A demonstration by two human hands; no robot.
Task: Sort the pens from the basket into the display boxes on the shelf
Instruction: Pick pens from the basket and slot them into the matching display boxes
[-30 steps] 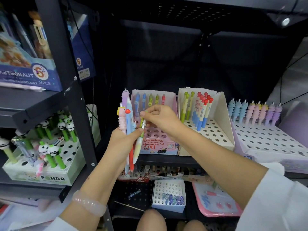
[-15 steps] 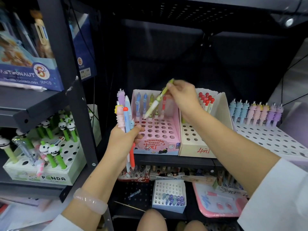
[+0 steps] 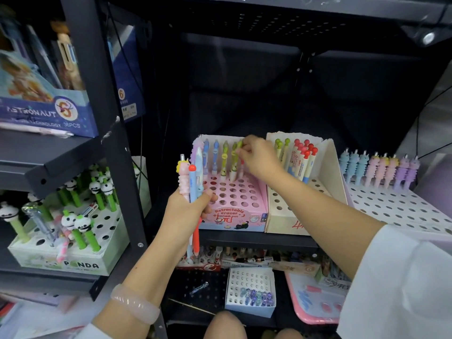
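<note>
My left hand (image 3: 187, 207) grips a bunch of pens (image 3: 193, 177) upright in front of the shelf: a pink unicorn pen, a blue pen with a red cap, a white and a lilac one. My right hand (image 3: 256, 159) pinches the top of a green pen (image 3: 239, 152) that stands in the back row of the pink display box (image 3: 234, 206). Blue and green pens fill that back row beside it. The cream display box (image 3: 293, 216) to the right holds green and red-capped pens.
A white perforated box (image 3: 401, 206) with pastel spiral pens stands at the right. A panda pen box (image 3: 66, 255) sits on the left shelf. Below lie a small white box (image 3: 249, 289) and a pink tray (image 3: 315, 302). Black shelf uprights frame the space.
My right hand pulled the green pen from the bunch, carried it up and over to the pink box, and now holds it upright in the back row. The left hand stayed put.
</note>
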